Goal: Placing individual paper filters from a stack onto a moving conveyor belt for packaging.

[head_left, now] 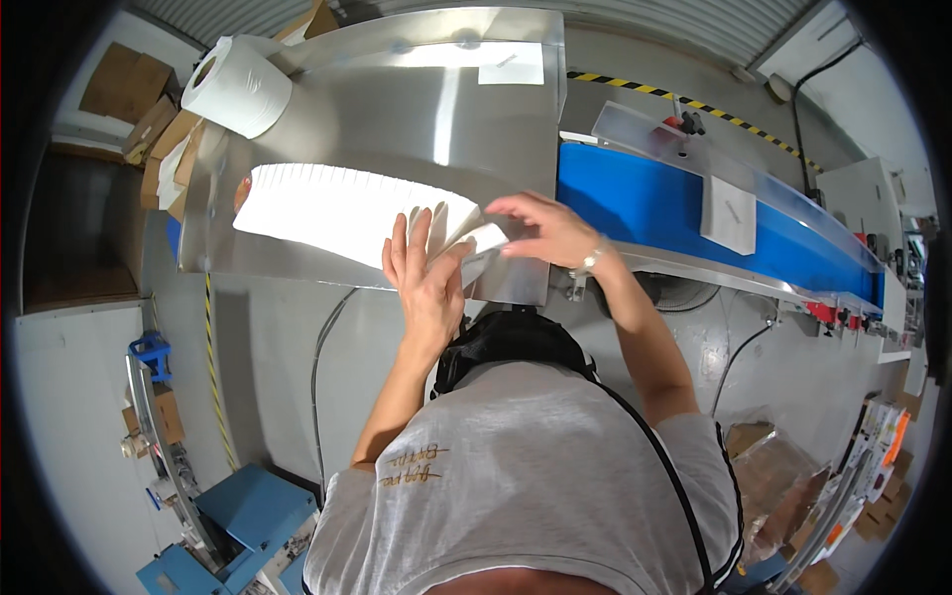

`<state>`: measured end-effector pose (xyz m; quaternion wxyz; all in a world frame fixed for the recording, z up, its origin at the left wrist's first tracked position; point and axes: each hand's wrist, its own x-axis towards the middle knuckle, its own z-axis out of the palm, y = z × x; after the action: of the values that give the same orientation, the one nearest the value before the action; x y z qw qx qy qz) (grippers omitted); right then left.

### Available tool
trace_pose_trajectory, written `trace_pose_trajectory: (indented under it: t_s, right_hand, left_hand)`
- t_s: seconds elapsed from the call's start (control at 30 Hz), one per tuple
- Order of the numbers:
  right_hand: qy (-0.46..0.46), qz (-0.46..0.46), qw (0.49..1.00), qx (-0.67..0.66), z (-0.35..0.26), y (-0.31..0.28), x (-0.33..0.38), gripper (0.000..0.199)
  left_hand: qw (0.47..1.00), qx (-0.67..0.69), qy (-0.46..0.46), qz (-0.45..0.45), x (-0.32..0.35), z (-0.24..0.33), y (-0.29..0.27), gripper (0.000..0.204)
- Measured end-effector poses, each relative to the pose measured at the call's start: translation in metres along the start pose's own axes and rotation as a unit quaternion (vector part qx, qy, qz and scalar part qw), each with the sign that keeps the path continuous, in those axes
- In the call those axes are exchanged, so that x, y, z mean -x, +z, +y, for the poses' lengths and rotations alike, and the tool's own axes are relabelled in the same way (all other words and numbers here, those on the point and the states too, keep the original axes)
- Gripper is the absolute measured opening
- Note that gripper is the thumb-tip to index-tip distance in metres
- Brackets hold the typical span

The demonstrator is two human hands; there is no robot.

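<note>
Touching fanned, thin white sheets [337,205] along the shiny metal surface [382,124]'s near edge with left hand [428,278], grip unclear; parting right hand [555,233] beside their right end; showing unreadable print on paper [511,65], far right corner.

Black-and-yellow striped tape [650,89] crosses the smooth grey floor [278,347] around us. Light glares off the shiny steel table [377,114] before a ribbed pale-grey wall [674,18].

Smooth, glossy metal forms the counter [377,124] at eleven o'clock. The stack [317,203] at ten looks like matt paper. At two, the belt [620,203] appears smooth and matt, its guard [635,125] clear, shiny plastic. The shirt [535,466] at six is matt cloth.
</note>
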<state>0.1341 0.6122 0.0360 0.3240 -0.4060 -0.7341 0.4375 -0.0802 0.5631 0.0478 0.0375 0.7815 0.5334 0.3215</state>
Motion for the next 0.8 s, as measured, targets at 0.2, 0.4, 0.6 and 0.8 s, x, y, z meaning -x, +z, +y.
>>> trace_pose_trajectory:
  t_s: [0.2,0.4,0.6,0.8]
  right_hand:
    - [0.153,0.055,0.974,-0.155,0.055,-0.002,0.013,0.028]
    - [0.344,0.419,0.835,0.094,0.127,-0.090,0.082,0.038]
    - [0.309,0.440,0.660,0.525,0.084,-0.088,0.084,0.050]
    - [0.082,0.001,0.997,0.006,0.004,-0.012,0.000,0.059]
  left_hand:
    - [0.998,0.016,-0.048,0.027,-0.004,-0.002,-0.008,0.037]
    - [0.998,0.023,-0.043,0.030,-0.002,-0.011,-0.005,0.033]
    - [0.998,0.020,-0.043,0.030,-0.003,-0.014,-0.005,0.030]
    - [1.000,0.011,-0.013,-0.009,-0.005,-0.016,-0.007,0.025]
